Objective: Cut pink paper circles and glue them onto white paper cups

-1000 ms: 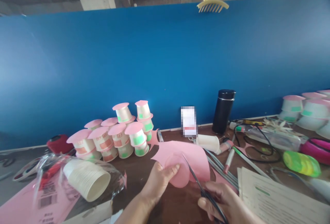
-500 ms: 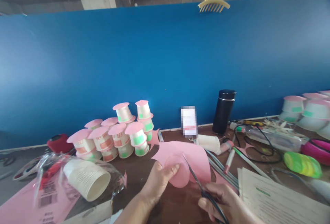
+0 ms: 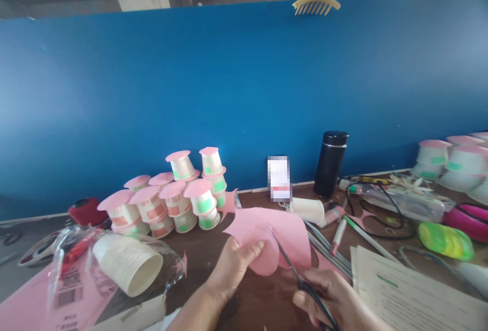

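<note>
From my remote view, the pink sheet (image 3: 296,232) is raised over the near middle of the table (image 3: 249,308), between the two hands. The scissors (image 3: 288,261) lie across it, the blade running along the right side of its rounded part (image 3: 269,259).

Caution: I judge that the blade could stray into the rounded part if the sheet and scissors turn out of step. The sheet bows on its right side, so slack paper could fold or tear between the blades. The left thumb lies near the blade tip; a slip there could nick it.

Left hand (image 3: 237,261): closed in a pinch, thumb flat on the rounded part, the other fingers mostly hidden beneath. Right hand (image 3: 331,289): curled around the scissors' handles. How far apart the blades stand I cannot tell.

Surroundings: a white cup (image 3: 307,210) lies on its side just behind the sheet. Grey sticks (image 3: 331,249) and printed papers (image 3: 406,280) lie to the right. At left are stacked cups with pink tops (image 3: 204,204) and, nearer, nested cups (image 3: 129,266) in a clear bag (image 3: 173,265).
</note>
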